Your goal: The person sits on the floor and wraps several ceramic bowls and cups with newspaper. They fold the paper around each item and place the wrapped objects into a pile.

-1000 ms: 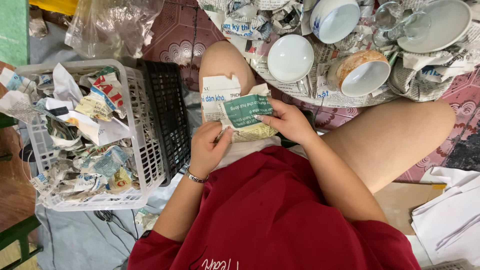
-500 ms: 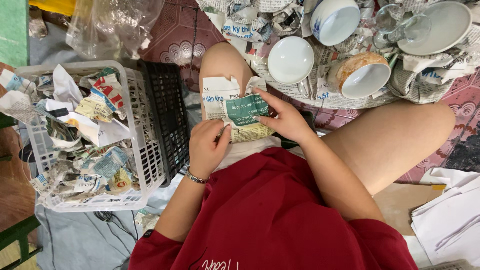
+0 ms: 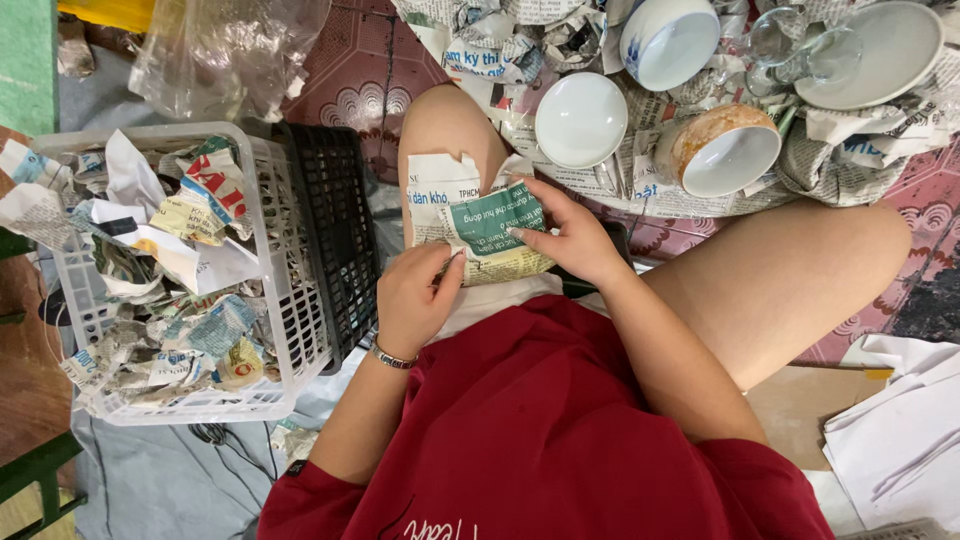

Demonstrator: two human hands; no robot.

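Note:
I sit on the floor in a red shirt with a newspaper-wrapped bundle point(image 3: 480, 228) resting on my left thigh. My left hand point(image 3: 415, 298), with a bracelet at the wrist, grips the bundle's near left edge. Over its right side lies my right hand point(image 3: 563, 238), fingers pressing the green printed paper down. What the paper covers is hidden.
A white plastic basket point(image 3: 290, 300) full of paper-wrapped items stands at my left, a black crate point(image 3: 338, 220) beside it. Ahead on spread newspaper sit a white saucer point(image 3: 580, 118), white bowls point(image 3: 722, 150) point(image 3: 668, 40), a plate point(image 3: 890, 50) and a glass point(image 3: 800, 45). White sheets point(image 3: 900, 440) lie at right.
Both hands have shifted slightly on the bundle, folding the paper tighter; the bundle stays on my thigh.

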